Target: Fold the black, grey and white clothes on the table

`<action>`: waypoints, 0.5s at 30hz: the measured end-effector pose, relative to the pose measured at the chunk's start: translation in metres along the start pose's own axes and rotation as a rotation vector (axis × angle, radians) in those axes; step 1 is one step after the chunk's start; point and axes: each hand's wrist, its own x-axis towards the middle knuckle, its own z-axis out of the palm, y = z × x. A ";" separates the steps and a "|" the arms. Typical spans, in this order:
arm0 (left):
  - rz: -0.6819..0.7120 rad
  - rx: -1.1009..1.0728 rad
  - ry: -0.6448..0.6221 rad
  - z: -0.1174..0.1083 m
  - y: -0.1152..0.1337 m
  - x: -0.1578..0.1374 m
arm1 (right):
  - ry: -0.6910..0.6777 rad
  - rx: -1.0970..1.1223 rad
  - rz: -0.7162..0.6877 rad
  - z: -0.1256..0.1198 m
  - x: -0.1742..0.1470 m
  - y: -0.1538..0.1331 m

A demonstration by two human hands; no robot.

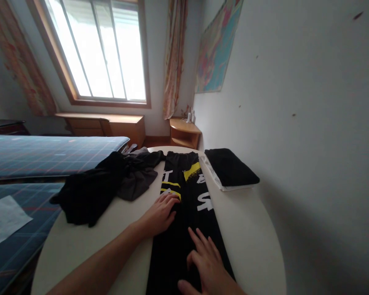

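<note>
A pair of black trousers (187,221) with white letters and yellow stripes lies lengthwise on the white round table (249,229), its waistband at the far end. My left hand (162,214) rests on the left leg near the yellow stripes, fingers stretched out flat. Over the right leg, closer to me, is my right hand (204,260), its fingers spread and nothing held. The near end of the trousers runs out of the picture.
Crumpled black and grey clothes (101,184) lie at the table's left. A folded black garment stack (230,168) sits at the far right, near the wall. Left of the table are blue plaid mattresses (49,155) with a paper sheet (6,219).
</note>
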 end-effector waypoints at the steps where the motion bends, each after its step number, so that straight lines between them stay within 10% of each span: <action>1: 0.001 -0.001 0.001 0.000 0.000 0.000 | -0.004 0.012 0.010 -0.001 0.000 -0.003; 15: 0.013 0.097 -0.072 -0.003 0.005 -0.002 | -0.155 0.276 0.012 0.006 -0.013 0.017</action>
